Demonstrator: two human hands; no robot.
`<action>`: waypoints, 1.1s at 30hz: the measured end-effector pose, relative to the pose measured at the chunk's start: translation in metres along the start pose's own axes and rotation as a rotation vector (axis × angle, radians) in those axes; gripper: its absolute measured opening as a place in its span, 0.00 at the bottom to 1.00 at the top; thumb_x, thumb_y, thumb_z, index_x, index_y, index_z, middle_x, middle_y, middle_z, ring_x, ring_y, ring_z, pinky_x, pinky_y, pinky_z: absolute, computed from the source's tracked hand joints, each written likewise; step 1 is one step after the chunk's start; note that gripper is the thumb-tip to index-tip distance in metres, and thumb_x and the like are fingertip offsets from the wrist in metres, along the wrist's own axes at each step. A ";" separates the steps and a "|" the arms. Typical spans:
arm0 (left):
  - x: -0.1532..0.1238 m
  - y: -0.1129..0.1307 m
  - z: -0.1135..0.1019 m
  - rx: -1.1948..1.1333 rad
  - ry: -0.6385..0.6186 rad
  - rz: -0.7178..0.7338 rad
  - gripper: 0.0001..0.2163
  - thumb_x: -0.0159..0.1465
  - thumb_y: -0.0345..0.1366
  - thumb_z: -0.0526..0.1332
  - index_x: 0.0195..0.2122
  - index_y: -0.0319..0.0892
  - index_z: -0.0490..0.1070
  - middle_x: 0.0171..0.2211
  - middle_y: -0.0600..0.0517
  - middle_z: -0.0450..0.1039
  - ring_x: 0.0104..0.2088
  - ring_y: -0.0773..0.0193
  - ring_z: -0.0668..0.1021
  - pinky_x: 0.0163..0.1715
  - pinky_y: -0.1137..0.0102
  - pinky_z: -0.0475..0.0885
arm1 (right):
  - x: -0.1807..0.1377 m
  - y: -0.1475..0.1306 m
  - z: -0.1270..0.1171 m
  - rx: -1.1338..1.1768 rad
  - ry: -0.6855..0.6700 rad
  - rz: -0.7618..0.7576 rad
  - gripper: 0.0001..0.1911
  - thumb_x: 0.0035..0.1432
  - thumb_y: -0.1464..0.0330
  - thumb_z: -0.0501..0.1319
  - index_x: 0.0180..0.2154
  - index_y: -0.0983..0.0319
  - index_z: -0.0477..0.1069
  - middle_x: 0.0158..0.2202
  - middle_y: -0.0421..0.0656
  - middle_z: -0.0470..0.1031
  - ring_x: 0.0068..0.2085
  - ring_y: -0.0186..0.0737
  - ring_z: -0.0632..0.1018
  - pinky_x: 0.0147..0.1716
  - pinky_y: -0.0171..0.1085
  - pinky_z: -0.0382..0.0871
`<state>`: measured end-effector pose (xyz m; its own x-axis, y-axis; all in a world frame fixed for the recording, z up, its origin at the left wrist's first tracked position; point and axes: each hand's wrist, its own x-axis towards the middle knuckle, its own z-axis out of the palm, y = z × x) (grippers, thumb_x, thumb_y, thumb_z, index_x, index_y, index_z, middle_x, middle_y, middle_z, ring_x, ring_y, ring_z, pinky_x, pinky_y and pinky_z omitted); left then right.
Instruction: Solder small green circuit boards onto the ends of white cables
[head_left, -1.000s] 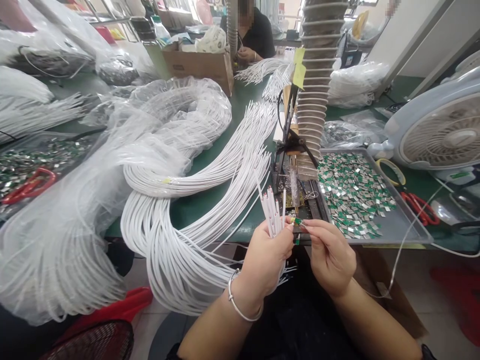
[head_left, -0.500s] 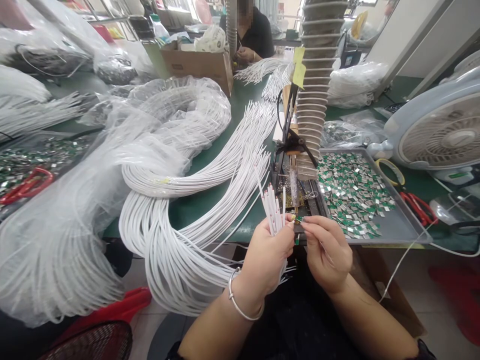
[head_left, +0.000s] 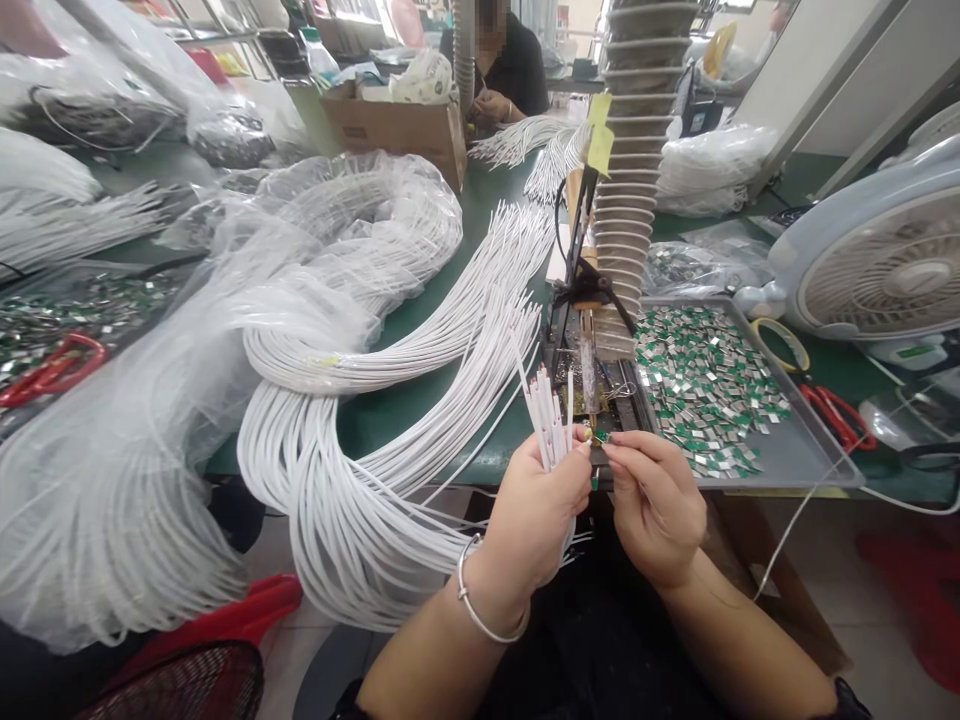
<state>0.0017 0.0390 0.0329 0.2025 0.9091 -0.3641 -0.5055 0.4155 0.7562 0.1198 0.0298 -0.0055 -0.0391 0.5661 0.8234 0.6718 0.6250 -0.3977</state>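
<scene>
Several white cables (head_left: pixel 547 425) are gripped in the left hand (head_left: pixel 536 505); one small green board (head_left: pixel 601 437) is pinched by the right hand (head_left: pixel 660 505), near the soldering iron (head_left: pixel 589 375); many green-and-silver boards (head_left: pixel 705 390) are spread in a grey tray (head_left: pixel 814 466).

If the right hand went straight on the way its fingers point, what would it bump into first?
Probably the left hand, clasping white cables, just beyond the small green board the right hand seems to pinch; depth is hard to judge.
</scene>
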 end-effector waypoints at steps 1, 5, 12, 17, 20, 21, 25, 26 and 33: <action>0.000 0.000 0.000 -0.001 0.001 0.002 0.03 0.58 0.30 0.58 0.33 0.38 0.64 0.13 0.63 0.54 0.14 0.78 0.55 0.15 0.80 0.50 | 0.000 0.000 0.000 -0.001 -0.001 0.003 0.14 0.56 0.79 0.58 0.43 0.61 0.71 0.38 0.46 0.73 0.39 0.39 0.77 0.36 0.39 0.76; -0.001 0.000 0.000 -0.005 0.004 0.000 0.03 0.58 0.29 0.58 0.34 0.38 0.64 0.13 0.63 0.54 0.15 0.78 0.55 0.15 0.80 0.50 | 0.001 -0.001 0.000 -0.009 -0.002 -0.001 0.14 0.56 0.79 0.57 0.43 0.60 0.71 0.38 0.46 0.73 0.39 0.39 0.77 0.36 0.39 0.76; 0.000 0.000 0.000 -0.003 0.000 0.011 0.03 0.59 0.29 0.58 0.34 0.38 0.64 0.14 0.63 0.54 0.15 0.78 0.55 0.15 0.80 0.50 | 0.001 -0.001 0.000 -0.013 -0.007 0.008 0.14 0.57 0.79 0.57 0.43 0.59 0.71 0.38 0.46 0.73 0.38 0.38 0.77 0.35 0.39 0.76; -0.001 0.000 0.000 -0.003 0.006 0.003 0.03 0.58 0.29 0.58 0.33 0.38 0.65 0.13 0.63 0.54 0.15 0.78 0.56 0.15 0.80 0.50 | 0.000 -0.001 0.000 -0.006 -0.008 0.012 0.14 0.56 0.79 0.57 0.43 0.60 0.71 0.38 0.46 0.73 0.38 0.38 0.76 0.35 0.38 0.76; -0.001 -0.003 -0.002 0.003 0.005 0.001 0.03 0.58 0.30 0.58 0.34 0.38 0.65 0.13 0.63 0.54 0.15 0.78 0.56 0.15 0.79 0.50 | 0.000 -0.002 -0.001 0.002 -0.010 0.020 0.13 0.56 0.79 0.57 0.42 0.60 0.71 0.38 0.45 0.73 0.38 0.37 0.77 0.36 0.38 0.75; -0.001 -0.004 -0.002 0.004 0.005 0.000 0.03 0.58 0.30 0.58 0.34 0.38 0.65 0.13 0.63 0.54 0.15 0.78 0.56 0.15 0.79 0.50 | 0.000 -0.002 -0.001 0.004 -0.010 0.023 0.13 0.56 0.79 0.57 0.41 0.60 0.72 0.37 0.45 0.73 0.38 0.37 0.77 0.36 0.38 0.75; -0.001 -0.006 -0.004 -0.001 0.003 -0.010 0.04 0.57 0.30 0.59 0.33 0.38 0.65 0.13 0.63 0.54 0.15 0.77 0.55 0.15 0.79 0.50 | -0.002 -0.002 -0.001 0.018 -0.009 0.031 0.13 0.56 0.79 0.57 0.41 0.61 0.71 0.38 0.45 0.73 0.38 0.38 0.77 0.36 0.38 0.75; 0.000 -0.006 -0.005 -0.005 0.001 -0.015 0.05 0.57 0.31 0.60 0.33 0.39 0.65 0.13 0.63 0.54 0.15 0.77 0.55 0.16 0.79 0.50 | -0.003 -0.001 -0.001 0.027 -0.011 0.036 0.13 0.56 0.79 0.56 0.41 0.61 0.71 0.38 0.46 0.74 0.38 0.38 0.77 0.36 0.38 0.75; 0.001 -0.008 -0.014 0.025 -0.013 -0.043 0.07 0.53 0.31 0.64 0.31 0.37 0.67 0.17 0.61 0.59 0.16 0.78 0.58 0.16 0.78 0.51 | -0.006 0.002 -0.001 0.074 -0.111 0.130 0.15 0.59 0.78 0.52 0.45 0.61 0.69 0.37 0.46 0.72 0.35 0.36 0.76 0.32 0.37 0.74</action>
<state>-0.0060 0.0359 0.0183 0.2345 0.8907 -0.3895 -0.4753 0.4546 0.7533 0.1219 0.0272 -0.0110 -0.0400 0.6979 0.7150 0.6206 0.5782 -0.5296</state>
